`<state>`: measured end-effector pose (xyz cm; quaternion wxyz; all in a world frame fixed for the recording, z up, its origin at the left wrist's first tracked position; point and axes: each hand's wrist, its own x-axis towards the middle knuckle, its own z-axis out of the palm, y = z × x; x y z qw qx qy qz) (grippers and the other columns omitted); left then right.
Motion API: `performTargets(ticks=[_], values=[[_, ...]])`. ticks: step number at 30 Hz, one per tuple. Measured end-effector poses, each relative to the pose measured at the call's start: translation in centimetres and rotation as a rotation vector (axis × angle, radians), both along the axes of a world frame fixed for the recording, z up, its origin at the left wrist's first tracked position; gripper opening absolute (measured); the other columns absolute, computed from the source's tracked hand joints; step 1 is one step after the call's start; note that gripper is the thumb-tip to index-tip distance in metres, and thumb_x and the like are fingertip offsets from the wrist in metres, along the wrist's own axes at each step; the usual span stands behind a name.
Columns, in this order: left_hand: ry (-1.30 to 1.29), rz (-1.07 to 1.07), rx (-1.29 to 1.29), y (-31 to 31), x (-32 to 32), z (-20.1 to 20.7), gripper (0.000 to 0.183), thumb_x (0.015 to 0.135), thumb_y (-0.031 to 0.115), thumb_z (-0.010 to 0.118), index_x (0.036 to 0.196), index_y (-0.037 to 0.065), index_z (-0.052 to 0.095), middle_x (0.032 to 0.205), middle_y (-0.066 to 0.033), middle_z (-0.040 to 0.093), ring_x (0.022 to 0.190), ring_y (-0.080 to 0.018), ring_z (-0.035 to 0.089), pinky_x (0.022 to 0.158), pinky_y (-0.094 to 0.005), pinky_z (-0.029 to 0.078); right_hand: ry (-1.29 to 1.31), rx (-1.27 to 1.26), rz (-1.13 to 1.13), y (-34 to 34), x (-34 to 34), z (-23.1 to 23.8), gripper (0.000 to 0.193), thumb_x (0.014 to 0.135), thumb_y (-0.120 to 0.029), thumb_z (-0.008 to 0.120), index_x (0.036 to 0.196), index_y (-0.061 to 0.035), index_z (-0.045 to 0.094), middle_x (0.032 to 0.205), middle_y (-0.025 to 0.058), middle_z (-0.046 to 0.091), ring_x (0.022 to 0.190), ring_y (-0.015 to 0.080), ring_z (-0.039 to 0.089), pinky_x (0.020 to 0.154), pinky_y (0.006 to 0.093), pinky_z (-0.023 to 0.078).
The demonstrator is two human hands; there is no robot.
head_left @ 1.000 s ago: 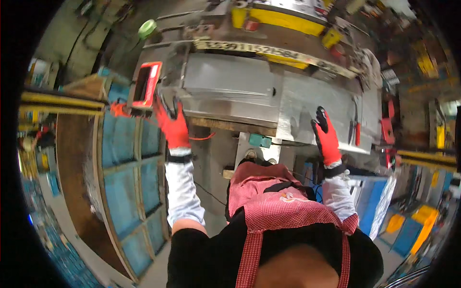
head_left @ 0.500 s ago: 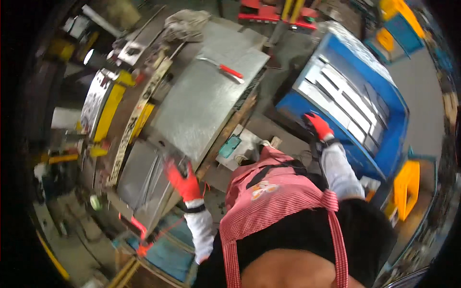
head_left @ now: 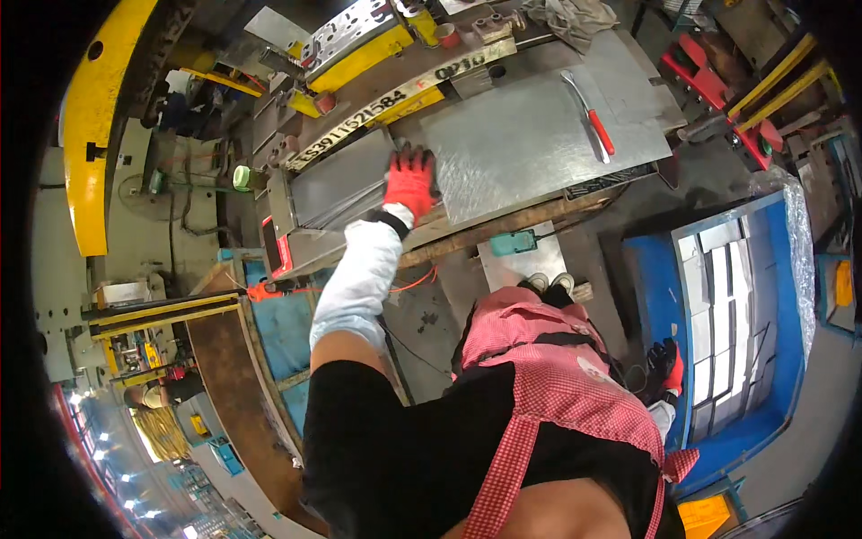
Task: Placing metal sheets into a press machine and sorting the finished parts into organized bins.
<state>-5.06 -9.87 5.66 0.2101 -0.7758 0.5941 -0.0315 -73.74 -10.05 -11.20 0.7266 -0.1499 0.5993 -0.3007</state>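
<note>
My left hand (head_left: pixel 411 184), in a red glove with dark fingertips, lies with fingers stretched over the gap between two groups of grey metal sheets. The smaller metal sheets (head_left: pixel 337 180) lie to its left and the large metal sheet (head_left: pixel 512 135) to its right. Nothing shows in its grasp. Hanging low beside the blue bin (head_left: pixel 660 296), my right hand (head_left: pixel 667 366) wears a red and black glove; its fingers are loosely apart and hold nothing visible. A long metal tool with a red handle (head_left: pixel 599 130) rests on the large sheet.
Behind the sheets runs a machine bed with a pale marked bar (head_left: pixel 404 103) and yellow blocks (head_left: pixel 364 58). Metal strips (head_left: pixel 718 314) lie inside the blue bin. A teal pedal box (head_left: pixel 514 242) sits on the floor by my shoes. Crumpled cloth (head_left: pixel 575 20) lies at the back.
The view has swung left, so the sheets and bin appear farther right. My left hand has reached forward onto the sheets' edge. The right hand has lowered beside the bin.
</note>
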Motion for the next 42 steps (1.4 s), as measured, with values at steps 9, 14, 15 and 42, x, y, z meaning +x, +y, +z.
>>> performTargets(ticks=[9,14,15,42], values=[[-0.013,-0.199,0.161,-1.2,7.5,-1.7,0.072,0.06,0.031,0.07,0.123,0.01,0.042,0.132,-0.0137,0.036,0.125,-0.0318,0.029,0.105,-0.0522,0.014,0.218,-0.137,0.197,1.7,-0.5,0.7,0.045,0.089,-0.034,0.043,0.121,-0.0035,0.041,0.113,0.0184,0.054,0.096,0.0279,0.057,0.084,0.0368,0.044],[0.028,-0.273,0.083,-1.0,7.8,-1.7,0.056,0.064,0.023,0.066,0.115,0.01,0.048,0.123,-0.0127,0.045,0.119,-0.0299,0.035,0.103,-0.0491,0.02,0.06,-0.132,0.112,3.4,-0.9,-0.1,0.039,0.089,-0.032,0.043,0.116,-0.0037,0.046,0.113,0.0159,0.056,0.095,0.0234,0.057,0.082,0.0314,0.045],[0.039,-0.278,0.075,-0.7,8.1,-2.2,0.053,0.065,0.023,0.065,0.113,0.01,0.049,0.119,-0.0122,0.047,0.117,-0.0297,0.037,0.103,-0.0487,0.02,-0.015,-0.067,0.064,3.6,-0.7,0.1,0.039,0.089,-0.032,0.043,0.115,-0.0038,0.048,0.113,0.0152,0.056,0.095,0.0226,0.057,0.081,0.0307,0.044],[0.678,-0.502,-0.197,4.7,-13.6,-6.1,0.064,0.075,0.03,0.061,0.13,0.011,0.036,0.136,-0.0182,0.029,0.126,-0.0377,0.023,0.104,-0.0501,0.017,0.251,0.019,-0.181,25.9,3.0,-4.0,0.039,0.087,-0.027,0.048,0.12,-0.0068,0.046,0.108,0.0139,0.058,0.09,0.0248,0.059,0.076,0.0366,0.048]])
